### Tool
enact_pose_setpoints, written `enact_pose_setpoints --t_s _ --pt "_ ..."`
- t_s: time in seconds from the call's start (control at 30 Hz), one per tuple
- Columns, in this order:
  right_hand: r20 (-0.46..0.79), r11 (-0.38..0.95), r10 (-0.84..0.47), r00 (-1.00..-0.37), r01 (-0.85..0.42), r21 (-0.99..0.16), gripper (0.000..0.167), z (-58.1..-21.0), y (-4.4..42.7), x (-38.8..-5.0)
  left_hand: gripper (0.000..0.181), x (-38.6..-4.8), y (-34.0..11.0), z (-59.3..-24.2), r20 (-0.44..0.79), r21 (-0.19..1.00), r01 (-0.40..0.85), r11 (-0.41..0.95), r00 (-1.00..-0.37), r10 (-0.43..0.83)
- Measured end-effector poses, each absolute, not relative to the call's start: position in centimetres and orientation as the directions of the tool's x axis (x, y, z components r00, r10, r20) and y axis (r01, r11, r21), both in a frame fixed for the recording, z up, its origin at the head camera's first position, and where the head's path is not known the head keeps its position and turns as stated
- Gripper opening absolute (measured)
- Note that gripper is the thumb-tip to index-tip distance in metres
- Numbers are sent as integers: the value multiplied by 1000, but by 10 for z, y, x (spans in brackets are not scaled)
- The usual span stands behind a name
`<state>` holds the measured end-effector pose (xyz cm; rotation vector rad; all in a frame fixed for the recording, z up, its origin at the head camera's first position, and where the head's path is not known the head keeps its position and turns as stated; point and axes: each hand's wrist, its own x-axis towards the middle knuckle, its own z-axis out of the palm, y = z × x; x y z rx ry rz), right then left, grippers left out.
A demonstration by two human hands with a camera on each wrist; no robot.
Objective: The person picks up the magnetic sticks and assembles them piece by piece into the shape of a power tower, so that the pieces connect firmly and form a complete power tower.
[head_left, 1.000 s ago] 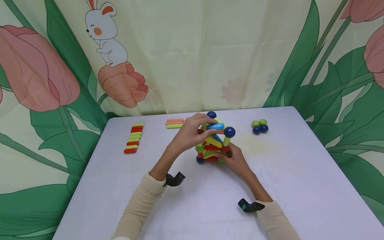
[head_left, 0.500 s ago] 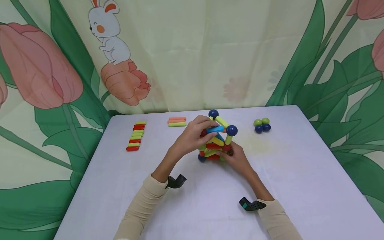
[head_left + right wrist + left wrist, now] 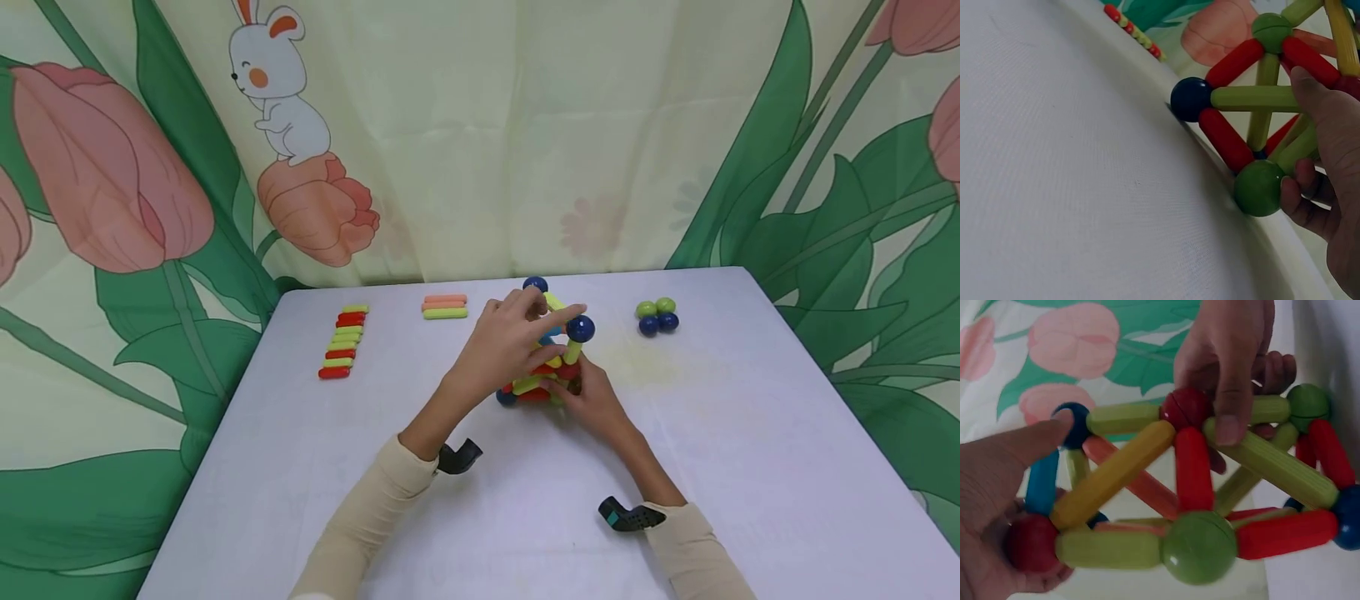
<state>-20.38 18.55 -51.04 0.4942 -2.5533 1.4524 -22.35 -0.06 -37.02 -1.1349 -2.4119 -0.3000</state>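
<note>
A structure (image 3: 1113, 478) of coloured sticks and balls stands on the table between both hands. My left hand (image 3: 498, 346) is at its top, a digit stretched to a dark blue ball (image 3: 1075, 427). Other fingers of that hand curl round a red ball (image 3: 1032, 544). A blue stick (image 3: 1041, 481) spans these two balls. Lower on the right side, my right hand (image 3: 596, 404) grips the structure. Its thumb lies on a yellow-green stick (image 3: 1272, 465) beside another red ball (image 3: 1186, 407), with fingers behind. The left hand hides much of the structure in the head view.
On the white table (image 3: 420, 533), a column of red and yellow-green sticks (image 3: 343, 342) lies at left. Orange and yellow-green sticks (image 3: 445, 307) lie at the back. Green and dark blue balls (image 3: 657, 317) sit together at right. A printed curtain (image 3: 465, 150) hangs behind.
My left hand has moved right and rolled over the structure's top, from pinching the blue stick to stretching a finger to the dark blue ball. The right hand keeps its grip.
</note>
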Motion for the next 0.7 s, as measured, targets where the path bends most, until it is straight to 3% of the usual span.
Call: enact_pose_setpoints --t_s 0.13,0.3,0.7 --pt "298 488 -194 -935 -355 -797 55 -510 185 -204 48 -219 12 -365 437 -122 712 692 -587 682" --pt "286 504 -199 -937 -348 -790 53 -512 185 -203 34 -217 19 -365 452 -118 703 702 -591 668" --pt "305 515 -212 -928 -372 -773 52 -512 185 -204 31 -221 13 -355 373 125 755 643 -637 675"
